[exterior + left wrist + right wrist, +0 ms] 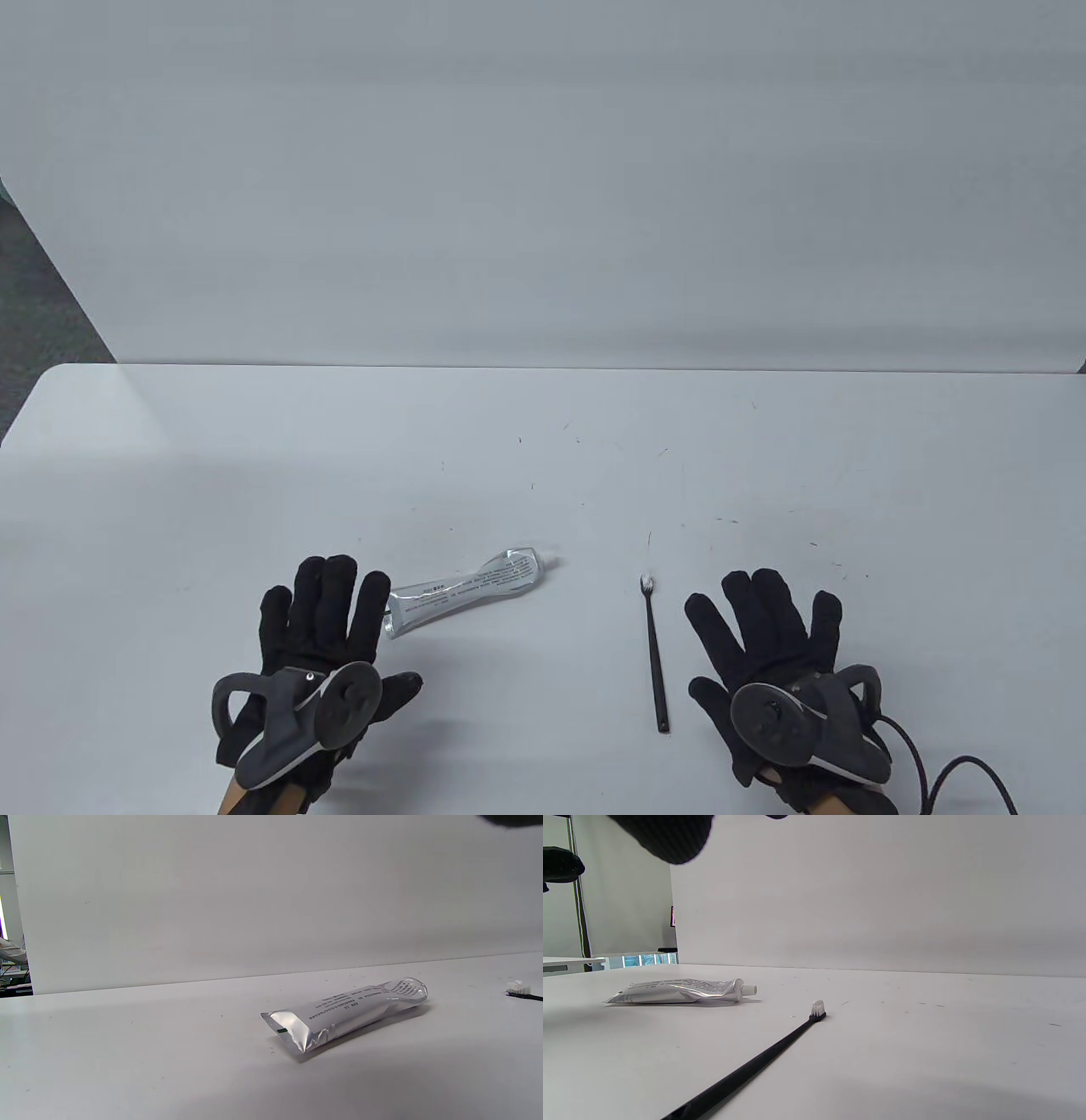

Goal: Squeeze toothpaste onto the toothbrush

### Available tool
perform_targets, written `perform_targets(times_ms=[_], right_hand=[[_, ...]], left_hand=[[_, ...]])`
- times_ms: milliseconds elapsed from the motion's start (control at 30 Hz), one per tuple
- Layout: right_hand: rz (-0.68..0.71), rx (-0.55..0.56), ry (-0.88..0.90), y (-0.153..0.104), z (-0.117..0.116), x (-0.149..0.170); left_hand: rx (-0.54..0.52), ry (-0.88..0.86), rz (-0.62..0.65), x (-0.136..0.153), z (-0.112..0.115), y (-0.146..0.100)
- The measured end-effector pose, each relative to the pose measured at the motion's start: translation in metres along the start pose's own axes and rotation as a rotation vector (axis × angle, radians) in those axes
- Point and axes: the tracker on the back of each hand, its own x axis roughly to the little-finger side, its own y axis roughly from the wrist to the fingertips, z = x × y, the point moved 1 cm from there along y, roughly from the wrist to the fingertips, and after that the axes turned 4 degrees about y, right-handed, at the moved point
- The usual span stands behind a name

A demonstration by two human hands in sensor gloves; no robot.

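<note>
A silver toothpaste tube [462,591] lies on the white table [543,458], its crimped end toward my left hand and its white nozzle pointing right. It also shows in the left wrist view [345,1012] and in the right wrist view [681,991]. A black toothbrush [653,654] with white bristles lies right of it, head pointing away; it shows in the right wrist view [763,1058] too. My left hand [327,628] is open, fingers spread, its fingertips just left of the tube's crimped end. My right hand [764,632] is open and empty, just right of the toothbrush.
A plain grey-white wall panel [543,170] stands behind the table's far edge. A black cable [942,764] runs from the right hand's tracker toward the bottom right corner. Small dark specks dot the tabletop.
</note>
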Motion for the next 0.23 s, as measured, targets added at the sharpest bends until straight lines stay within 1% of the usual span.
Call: perform_targets(times_ms=[233], right_hand=[[-0.016, -0.008, 0.014, 0.001, -0.0009, 0.0015]], left_hand=[[0.036, 0.012, 0.004, -0.0032, 0.007, 0.0022]])
